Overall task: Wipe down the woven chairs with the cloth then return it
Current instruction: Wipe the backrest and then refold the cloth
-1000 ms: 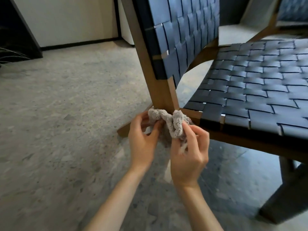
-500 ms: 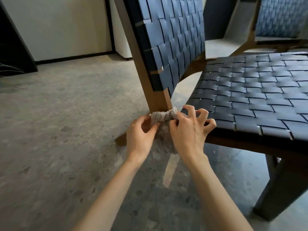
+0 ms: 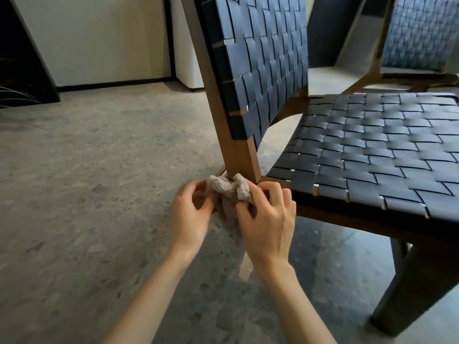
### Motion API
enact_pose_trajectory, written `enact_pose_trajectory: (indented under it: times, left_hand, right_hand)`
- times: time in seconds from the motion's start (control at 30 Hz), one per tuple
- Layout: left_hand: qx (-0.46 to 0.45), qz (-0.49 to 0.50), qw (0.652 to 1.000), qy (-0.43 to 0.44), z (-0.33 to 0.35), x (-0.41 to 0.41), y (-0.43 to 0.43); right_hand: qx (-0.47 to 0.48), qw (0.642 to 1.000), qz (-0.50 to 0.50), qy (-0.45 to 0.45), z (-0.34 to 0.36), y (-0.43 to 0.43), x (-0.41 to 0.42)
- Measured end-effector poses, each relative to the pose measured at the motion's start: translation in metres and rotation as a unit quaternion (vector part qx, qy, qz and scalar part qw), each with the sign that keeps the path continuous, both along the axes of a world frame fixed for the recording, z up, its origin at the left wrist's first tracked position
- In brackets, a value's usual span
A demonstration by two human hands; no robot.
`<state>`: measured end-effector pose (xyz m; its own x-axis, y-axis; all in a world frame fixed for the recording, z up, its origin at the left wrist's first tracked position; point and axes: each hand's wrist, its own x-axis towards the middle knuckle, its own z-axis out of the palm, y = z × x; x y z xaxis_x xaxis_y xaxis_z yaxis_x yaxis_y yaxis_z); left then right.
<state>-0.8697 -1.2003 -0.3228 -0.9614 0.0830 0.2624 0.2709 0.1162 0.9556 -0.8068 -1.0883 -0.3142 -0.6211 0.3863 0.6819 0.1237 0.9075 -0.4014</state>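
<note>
A bunched grey-beige cloth (image 3: 229, 191) sits between both hands, low against the wooden back post (image 3: 239, 157) of the near woven chair (image 3: 360, 150). My left hand (image 3: 190, 217) pinches the cloth's left side. On the right side, my right hand (image 3: 267, 219) grips the cloth with curled fingers, just beside the seat's rear corner. The chair has dark blue woven straps on seat and backrest and a brown wooden frame. The lower part of the cloth hangs hidden behind my hands.
A second woven chair (image 3: 417, 33) stands at the back right. Speckled grey floor (image 3: 87, 194) spreads to the left. A pale wall with a dark skirting (image 3: 111, 83) runs along the back. The near chair's dark front leg (image 3: 407, 294) stands at the lower right.
The cloth stays at the base of the back post while both hands rework it; my right hand's fingers, spread half a second ago, have curled onto the cloth again. The view shifted slightly.
</note>
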Motion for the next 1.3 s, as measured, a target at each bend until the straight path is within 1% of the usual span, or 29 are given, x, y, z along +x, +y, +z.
enact_pose_trajectory:
  times: [0.07,0.1,0.23,0.3,0.37,0.47,0.57,0.6,0.7,0.73,0.87,1.03,1.2,1.3]
  left_hand:
    - [0.002,0.014,1.000,-0.013,-0.002,-0.004,-0.009]
    - [-0.008,0.028,0.999,-0.014,-0.003,-0.006,-0.013]
    - [-0.015,0.085,0.995,-0.039,-0.010,-0.022,-0.028]
    - [-0.025,0.113,0.992,-0.056,-0.013,-0.034,-0.038]
    - [-0.035,0.136,0.988,-0.067,-0.011,-0.047,-0.049]
    - [-0.028,0.160,0.983,-0.088,0.007,-0.064,-0.065]
    - [-0.038,0.182,0.975,-0.123,0.042,-0.075,-0.077]
    - [-0.046,0.192,0.972,-0.127,0.057,-0.077,-0.081]
    - [-0.070,0.211,0.967,-0.129,0.113,-0.079,-0.093]
    - [-0.080,0.211,0.966,-0.129,0.134,-0.078,-0.097]
    - [-0.091,0.214,0.962,-0.146,0.228,-0.072,-0.113]
    - [-0.141,0.213,0.958,-0.129,0.362,-0.055,-0.139]
    - [-0.154,0.200,0.959,-0.128,0.484,-0.038,-0.173]
    - [-0.164,0.190,0.960,-0.127,0.545,-0.030,-0.192]
  right_hand:
    - [-0.088,0.995,0.050,0.025,-0.005,-0.013,-0.006]
    - [-0.117,0.990,0.071,0.030,-0.007,-0.019,-0.010]
    - [-0.152,0.978,0.131,0.062,-0.013,-0.045,-0.036]
    - [-0.155,0.968,0.184,0.066,-0.015,-0.057,-0.054]
    - [-0.149,0.960,0.234,0.041,-0.013,-0.067,-0.073]
    - [-0.152,0.950,0.273,-0.025,0.001,-0.076,-0.097]
    - [-0.150,0.928,0.326,-0.100,0.029,-0.079,-0.115]
    - [-0.162,0.915,0.349,-0.124,0.042,-0.079,-0.118]
    - [-0.238,0.855,0.415,-0.202,0.096,-0.080,-0.119]
    - [-0.242,0.846,0.422,-0.216,0.116,-0.082,-0.118]
    - [-0.243,0.833,0.437,-0.238,0.216,-0.092,-0.111]
    - [-0.269,0.811,0.450,-0.259,0.353,-0.108,-0.100]
    - [-0.265,0.805,0.454,-0.274,0.478,-0.134,-0.089]
    - [-0.260,0.810,0.448,-0.276,0.539,-0.147,-0.085]
